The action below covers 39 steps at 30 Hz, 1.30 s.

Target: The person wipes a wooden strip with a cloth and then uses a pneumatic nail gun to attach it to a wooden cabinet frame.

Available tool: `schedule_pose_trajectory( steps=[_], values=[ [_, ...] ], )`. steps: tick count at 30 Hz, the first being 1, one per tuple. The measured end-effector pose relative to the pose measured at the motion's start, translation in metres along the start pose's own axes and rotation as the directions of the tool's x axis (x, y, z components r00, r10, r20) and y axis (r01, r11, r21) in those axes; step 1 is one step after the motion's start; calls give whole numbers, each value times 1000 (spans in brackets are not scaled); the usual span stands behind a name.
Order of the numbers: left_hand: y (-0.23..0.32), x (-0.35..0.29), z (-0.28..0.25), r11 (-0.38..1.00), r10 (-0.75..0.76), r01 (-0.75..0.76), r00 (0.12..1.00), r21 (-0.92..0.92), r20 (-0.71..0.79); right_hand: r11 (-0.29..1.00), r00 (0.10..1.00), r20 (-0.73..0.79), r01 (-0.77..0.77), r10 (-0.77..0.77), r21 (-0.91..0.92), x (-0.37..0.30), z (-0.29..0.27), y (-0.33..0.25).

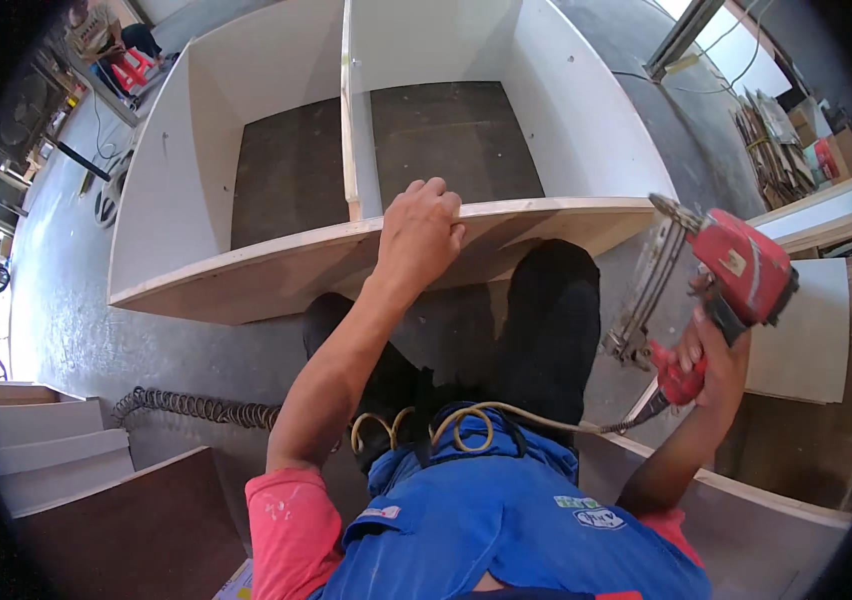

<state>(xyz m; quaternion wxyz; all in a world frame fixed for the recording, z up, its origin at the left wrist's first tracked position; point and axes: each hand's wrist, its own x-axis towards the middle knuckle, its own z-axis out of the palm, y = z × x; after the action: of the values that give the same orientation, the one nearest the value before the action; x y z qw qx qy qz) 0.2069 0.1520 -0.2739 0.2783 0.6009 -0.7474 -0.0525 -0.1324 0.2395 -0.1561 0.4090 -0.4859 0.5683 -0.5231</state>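
A white, box-shaped wooden cabinet point(591, 130) with a pale upright divider point(348, 130) rests on the smooth grey concrete floor point(71, 345), just far of the person's knees in black trousers point(554, 310). The left hand point(420, 232) has its grip closed over the cabinet's near edge, just right of the divider's near end, fingers curled. To the right, the right hand point(708, 357) has its grip wrapped around the handle of a red and metallic nail gun point(746, 265), held up beside the cabinet's near right corner. A thin yellowish hose point(536, 412) runs left from the handle across the person's blue work garment point(506, 500). A dark coiled hose point(196, 409) lies on the left. Far left, a person sits on a red plastic stool point(130, 70).
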Motion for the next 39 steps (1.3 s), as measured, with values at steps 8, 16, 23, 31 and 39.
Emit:
schedule_pose_trajectory(
  steps=[8, 16, 23, 31, 39],
  values=[
    [23, 16, 25, 992, 22, -29, 998, -126, -52, 990, 961, 271, 81, -47, -116, 66, 34, -33],
    [19, 16, 25, 987, 15, -19, 999, -162, -29, 922, 787, 589, 68, 186, -381, 126, 59, -55],
    [16, 15, 32, 993, 36, -48, 994, -111, -101, 805, 668, 624, 64, 404, -590, 128, 84, -53],
    [13, 15, 33, 995, 22, -28, 998, -100, -58, 728, 631, 622, 129, 464, -674, 132, 108, -55],
    [12, 14, 33, 996, 20, -26, 997, -86, -69, 682, 580, 643, 194, 501, -705, 137, 119, -57]
  ],
)
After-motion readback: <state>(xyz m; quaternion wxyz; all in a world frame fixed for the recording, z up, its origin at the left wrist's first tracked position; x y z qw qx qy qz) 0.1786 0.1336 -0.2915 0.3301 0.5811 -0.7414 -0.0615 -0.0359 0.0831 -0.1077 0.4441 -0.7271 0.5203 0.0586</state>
